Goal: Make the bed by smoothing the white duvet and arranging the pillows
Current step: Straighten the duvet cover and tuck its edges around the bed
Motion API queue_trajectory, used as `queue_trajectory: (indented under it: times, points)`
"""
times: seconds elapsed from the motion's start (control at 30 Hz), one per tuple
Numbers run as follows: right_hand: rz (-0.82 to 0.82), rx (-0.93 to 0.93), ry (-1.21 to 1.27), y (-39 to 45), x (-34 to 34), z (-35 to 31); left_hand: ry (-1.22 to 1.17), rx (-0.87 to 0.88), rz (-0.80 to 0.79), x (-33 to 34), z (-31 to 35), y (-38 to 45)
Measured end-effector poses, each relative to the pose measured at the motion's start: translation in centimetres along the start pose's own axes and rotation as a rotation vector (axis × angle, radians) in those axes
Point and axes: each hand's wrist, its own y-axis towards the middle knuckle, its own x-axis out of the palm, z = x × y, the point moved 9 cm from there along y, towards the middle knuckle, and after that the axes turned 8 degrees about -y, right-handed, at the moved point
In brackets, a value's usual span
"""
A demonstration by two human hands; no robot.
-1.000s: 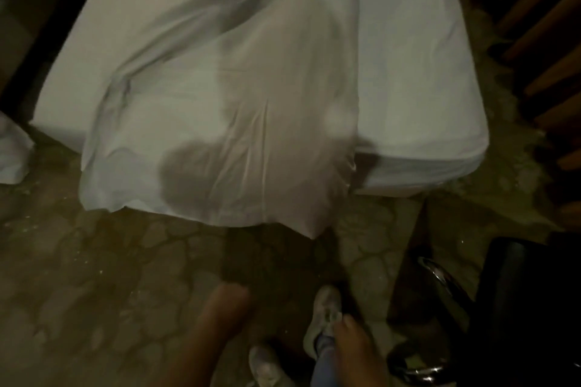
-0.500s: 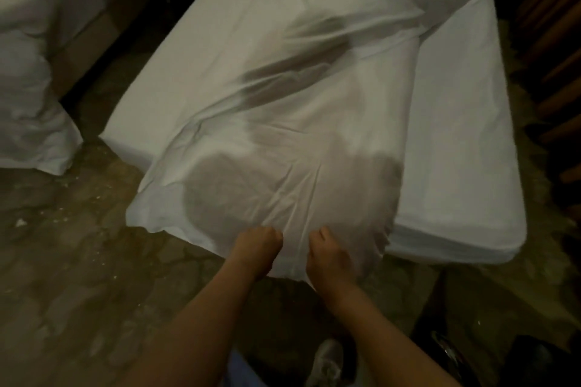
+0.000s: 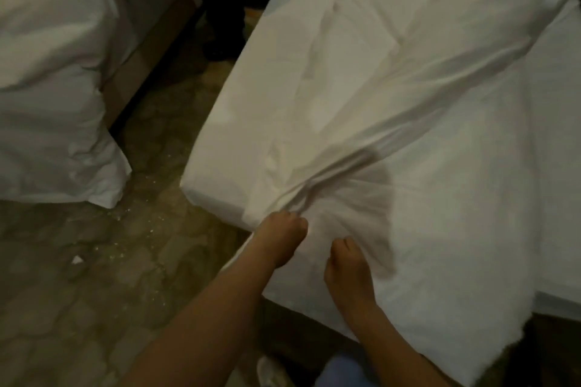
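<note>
I'm getting one head view, angled steeply down, close over the left hand (image 3: pixel 283 237) at the bed's (image 3: pixel 220 188) corner.

This is a dimly lit bedroom: a bed with a white sheeted mattress (image 3: pixel 220 148) stands on a mottled stone-patterned floor (image 3: pixel 78 292), and a second bed heaped with rumpled white bedding (image 3: pixel 53 88) stands beside it across a narrow aisle.

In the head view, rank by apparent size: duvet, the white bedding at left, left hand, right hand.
1. duvet
2. white bedding
3. left hand and right hand: alike, unranked.
</note>
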Motion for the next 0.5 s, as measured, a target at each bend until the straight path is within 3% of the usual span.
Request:
queue_trajectory:
  times: [0.17,0.27,0.37,0.5]
  points:
    - [0.116,0.295,0.192,5.6,-0.4,-0.8,0.031,0.205,0.078,-4.0,-2.1,5.3]
    - [0.283,0.494,0.292,9.7,-1.7,0.2,0.017,0.33,0.115,-6.4,-2.4,8.9]
    - [0.358,0.667,0.374,13.2,-2.2,1.1,0.054,0.461,0.041,-7.4,-2.6,11.5]
    - [0.451,0.865,0.221,15.7,-4.5,1.4,0.017,0.571,0.1,-10.3,-3.2,13.4]
